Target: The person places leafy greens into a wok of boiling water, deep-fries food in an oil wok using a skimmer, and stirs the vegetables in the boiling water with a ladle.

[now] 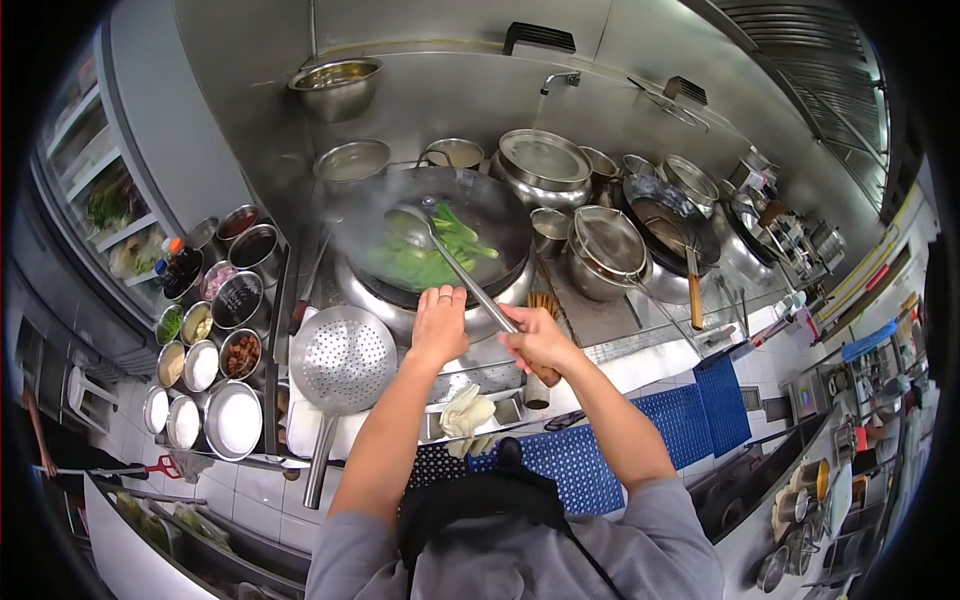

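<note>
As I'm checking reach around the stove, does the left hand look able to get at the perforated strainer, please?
Probably yes: nothing seems to cover the strainer or its handle, left of the left forearm, though the left hand is at the near rim of the wok.

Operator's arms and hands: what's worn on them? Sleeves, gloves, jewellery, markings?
Plain grey fabric short sleeves, ending above the elbows; forearms bare. Left hand and right hand are ungloved, wrists without watch or bracelet. A small, thin band, apparently a ring, shows on a left finger. No cables or clear markings on either arm.
</note>
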### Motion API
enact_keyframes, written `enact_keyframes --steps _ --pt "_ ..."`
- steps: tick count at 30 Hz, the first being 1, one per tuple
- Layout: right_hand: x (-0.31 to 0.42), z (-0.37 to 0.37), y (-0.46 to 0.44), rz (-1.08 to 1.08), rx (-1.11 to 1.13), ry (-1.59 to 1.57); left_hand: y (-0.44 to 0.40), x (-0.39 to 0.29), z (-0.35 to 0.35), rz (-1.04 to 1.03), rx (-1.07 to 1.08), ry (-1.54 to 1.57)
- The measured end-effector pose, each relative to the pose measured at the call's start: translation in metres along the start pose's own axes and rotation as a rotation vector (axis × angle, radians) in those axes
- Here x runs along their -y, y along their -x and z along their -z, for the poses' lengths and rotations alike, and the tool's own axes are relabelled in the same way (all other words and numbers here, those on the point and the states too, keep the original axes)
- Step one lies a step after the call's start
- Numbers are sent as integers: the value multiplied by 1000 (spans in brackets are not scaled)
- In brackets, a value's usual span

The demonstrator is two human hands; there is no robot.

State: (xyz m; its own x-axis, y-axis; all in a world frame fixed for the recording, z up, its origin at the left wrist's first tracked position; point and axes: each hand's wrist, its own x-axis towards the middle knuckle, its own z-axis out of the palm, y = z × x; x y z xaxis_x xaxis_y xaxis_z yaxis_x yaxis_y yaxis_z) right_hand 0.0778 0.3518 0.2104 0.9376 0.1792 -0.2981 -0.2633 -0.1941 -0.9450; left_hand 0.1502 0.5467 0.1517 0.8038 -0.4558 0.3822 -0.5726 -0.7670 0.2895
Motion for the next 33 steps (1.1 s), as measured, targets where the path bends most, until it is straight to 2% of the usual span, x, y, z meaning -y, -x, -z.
enact_keyframes --steps 3,7,11,18,21,27,28,33 --pt "-12 21 11 -70 -1 -99 0 1 -3 6 -6 -1" --pt "-16 14 29 -36 -218 263 1 0 -1 14 8 -4" --pt "-57 6 39 111 -402 34 1 2 -4 3 -14 -5" --pt "-145 -12 85 232 -740 114 1 -1 -1 11 -28 4" --pt "-188 -12 103 131 -780 203 1 -1 -6 -3 -50 -18" --pt "-226 -8 111 34 -853 628 1 0 -4 -26 -60 -30" --pt "-226 -9 109 -45 -829 604 2 1 -4 -28 -65 -15" --pt "-238 4 98 -50 -683 687 3 -1 0 -32 -63 -44"
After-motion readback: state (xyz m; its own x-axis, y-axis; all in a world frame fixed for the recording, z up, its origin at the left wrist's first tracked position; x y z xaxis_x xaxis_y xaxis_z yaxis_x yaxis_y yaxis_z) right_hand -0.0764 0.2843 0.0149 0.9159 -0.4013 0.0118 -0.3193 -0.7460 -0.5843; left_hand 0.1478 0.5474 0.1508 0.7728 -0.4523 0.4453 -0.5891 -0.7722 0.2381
